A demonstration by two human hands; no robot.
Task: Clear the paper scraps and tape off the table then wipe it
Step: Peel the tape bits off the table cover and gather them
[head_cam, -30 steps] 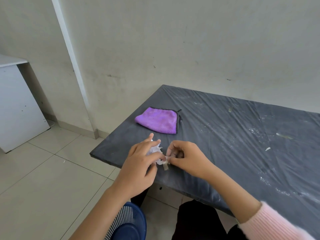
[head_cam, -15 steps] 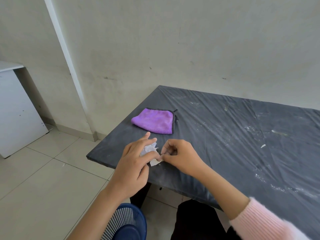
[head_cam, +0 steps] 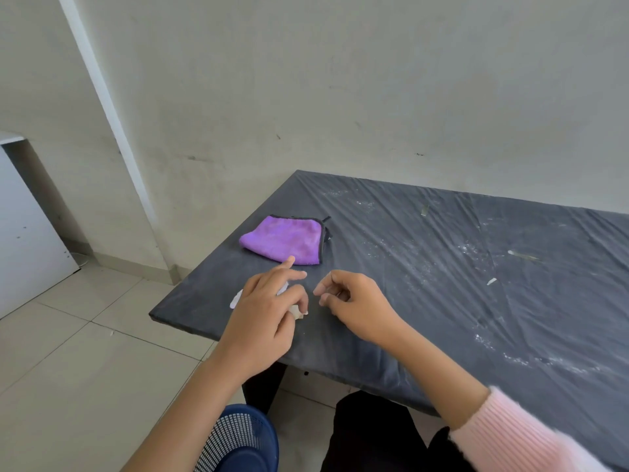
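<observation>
Left hand (head_cam: 265, 315) clutches paper scraps (head_cam: 235, 299) over the table (head_cam: 425, 301); right hand (head_cam: 355, 301) hovers beside (fingers (head_cam: 328, 282) curled, empty).

Pink ribbed sleeve (head_cam: 510, 434) on the right arm, black trousers (head_cam: 374, 437).
</observation>
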